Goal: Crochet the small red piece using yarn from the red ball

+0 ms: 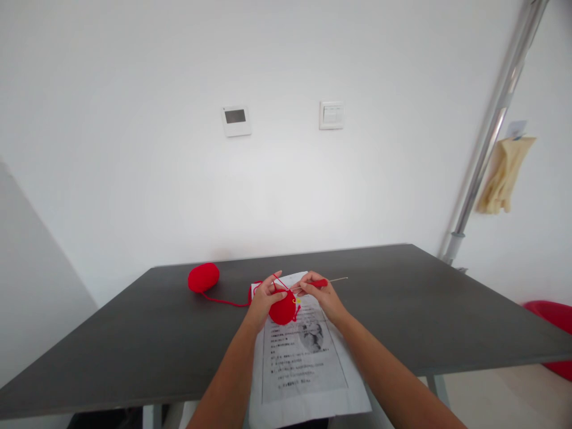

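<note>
My left hand (264, 298) is closed on a small round red crochet piece (283, 311), with a red strand running over its raised forefinger. My right hand (322, 295) pinches a crochet hook (325, 282) by its red handle; the metal shaft points right and away from the piece. A red thread trails left across the table to a red yarn ball (203, 277). Both hands hover over a printed paper sheet (304, 363) lying at the table's near edge.
The dark grey table (111, 339) stands against a white wall with a small panel (236, 120) and a light switch (331, 114). A metal pole (487, 137) rises at the right, pale gloves (500, 176) hang beside it, and a red object (554, 316) lies low right.
</note>
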### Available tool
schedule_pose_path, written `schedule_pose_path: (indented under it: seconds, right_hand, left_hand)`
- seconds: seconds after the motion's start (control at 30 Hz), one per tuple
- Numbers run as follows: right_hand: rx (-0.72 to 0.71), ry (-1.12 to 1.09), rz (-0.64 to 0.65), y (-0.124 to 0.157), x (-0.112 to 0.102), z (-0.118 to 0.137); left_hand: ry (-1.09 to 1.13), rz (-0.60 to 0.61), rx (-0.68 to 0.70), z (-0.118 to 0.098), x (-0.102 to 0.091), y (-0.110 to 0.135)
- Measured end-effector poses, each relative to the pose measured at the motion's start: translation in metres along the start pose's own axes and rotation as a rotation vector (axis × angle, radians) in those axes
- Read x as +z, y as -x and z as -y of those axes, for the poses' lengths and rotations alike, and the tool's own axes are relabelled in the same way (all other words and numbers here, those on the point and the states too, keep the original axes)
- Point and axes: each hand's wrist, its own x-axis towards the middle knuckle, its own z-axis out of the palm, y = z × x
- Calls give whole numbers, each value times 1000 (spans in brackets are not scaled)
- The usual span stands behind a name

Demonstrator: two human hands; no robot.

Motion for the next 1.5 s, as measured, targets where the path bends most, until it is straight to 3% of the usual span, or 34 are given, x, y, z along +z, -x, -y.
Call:
schedule_pose_path:
  seconds: [0.33,0.63,1.0,1.3,1.5]
  right_hand:
    - [-8,56,75,-2,-7,2]
    - [-85,173,64,0,-7,-4]
    - [-281,539,94,6,-1,-8]
    - [-465,892,135,6,9,-13]
    - [-508,1011,227,6,14,-18]
  left_hand:
    - [-73,5,10,0,0,1]
    - [-78,-10,33,1,0,0]
    - [-152,-55,42,-3,3,2]
    - [-267,-122,199,3,2,-3]
    - [-275,-150,222,9,-1,-8]
